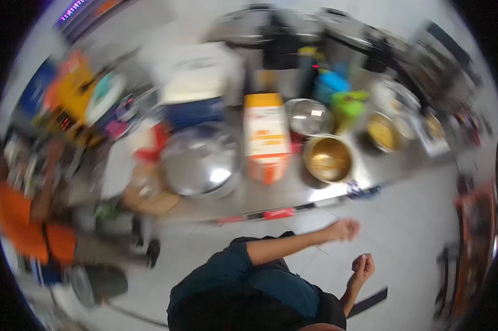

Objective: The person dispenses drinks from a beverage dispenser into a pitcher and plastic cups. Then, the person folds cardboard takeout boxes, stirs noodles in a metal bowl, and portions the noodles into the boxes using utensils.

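My left hand [342, 229] reaches across in front of my body, over the floor just short of the counter's front edge. Motion smears its fingers; they look partly curled, and no object shows in them. Lower right, my right hand [363, 266] is closed in a loose fist, with nothing visible in it. The two hands are apart and touch nothing I can see. Nearest to them on the steel counter [235, 201] are a golden-inside bowl [328, 159], a dark blue crumpled item [362, 190] at the edge and a white-and-orange carton [266, 129].
A large round metal lid or pot [201, 160] stands left of the carton. Behind are a steel bowl [309, 117], a green item [348, 105] and large cookers [240, 27]. A person in orange [22, 220] stands at left near a grey bin [97, 284]. A reddish-brown rack [475, 237] is at right.
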